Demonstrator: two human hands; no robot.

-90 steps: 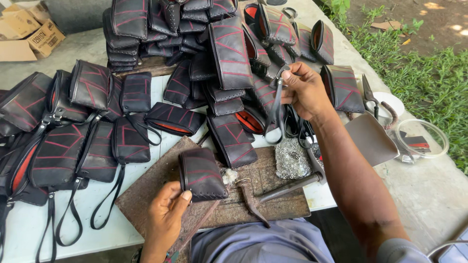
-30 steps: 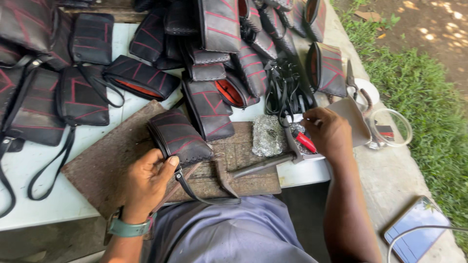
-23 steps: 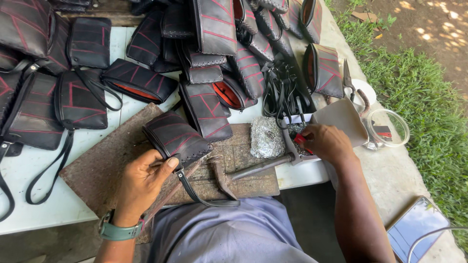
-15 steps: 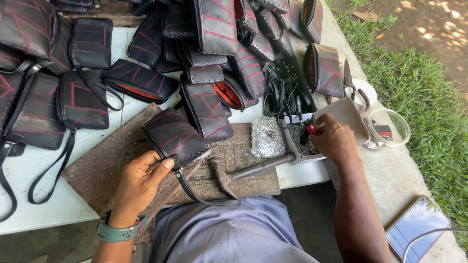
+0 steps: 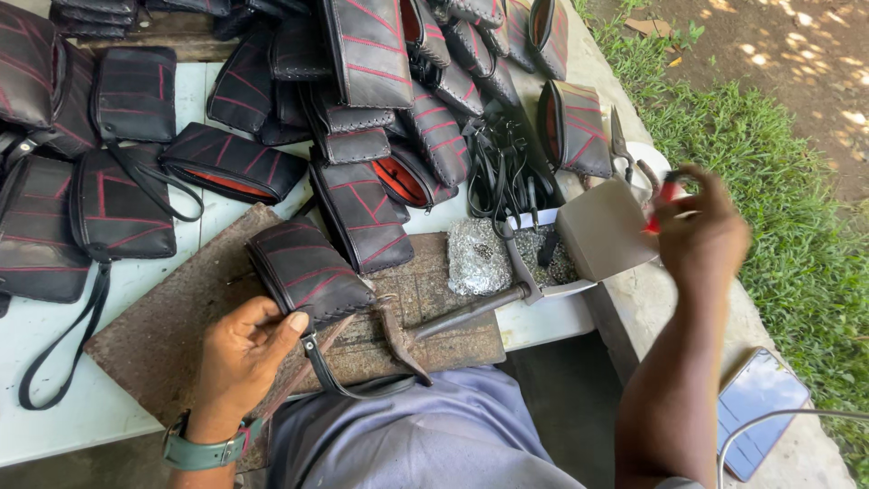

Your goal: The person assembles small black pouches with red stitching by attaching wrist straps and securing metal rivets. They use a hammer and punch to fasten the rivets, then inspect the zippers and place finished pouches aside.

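Note:
My left hand presses down on a black pouch with red stitching that lies on a worn brown board; its black strap loops toward my lap. My right hand is raised and blurred at the right, pinching a small red-handled tool. A hammer rests on the board's right end, beside a clear bag of small metal parts.
Many black pouches with red stitching are piled across the white table. An open cardboard box, scissors and black straps lie at the right. A phone sits on the concrete ledge; grass is beyond.
My right hand has lifted from the small box by the hammer and swung right and up, holding the red-handled tool. My left hand stays on the pouch.

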